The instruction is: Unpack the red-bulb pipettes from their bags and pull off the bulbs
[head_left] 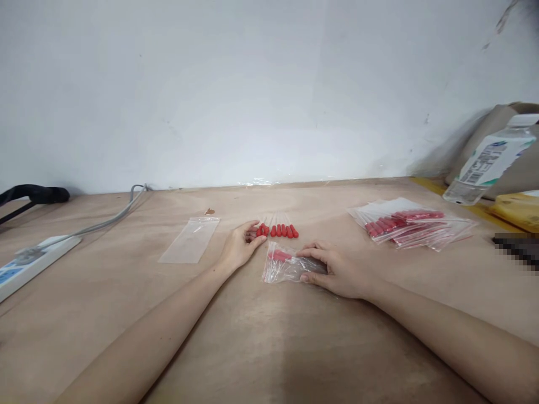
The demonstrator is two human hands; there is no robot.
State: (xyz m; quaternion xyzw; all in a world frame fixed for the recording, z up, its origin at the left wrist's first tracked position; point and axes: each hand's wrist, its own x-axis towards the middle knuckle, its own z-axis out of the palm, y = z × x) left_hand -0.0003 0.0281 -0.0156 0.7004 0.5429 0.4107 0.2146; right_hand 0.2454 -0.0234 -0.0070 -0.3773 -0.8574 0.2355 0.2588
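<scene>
A row of several glass droppers with red rubber bulbs (281, 230) lies on the wooden table (269, 342) ahead of me. My left hand (241, 247) rests beside the row's left end, its fingers closing on the leftmost dropper. My right hand (337, 269) is closed on the right end of a small clear bag (283, 266) lying flat just below the row. A red-bulbed dropper shows inside this bag.
An empty clear bag (190, 239) lies to the left. A pile of filled bags with red droppers (410, 225) sits at the right. A white power strip with grey cable (29, 259) is at far left. A plastic bottle (490, 160) leans at far right.
</scene>
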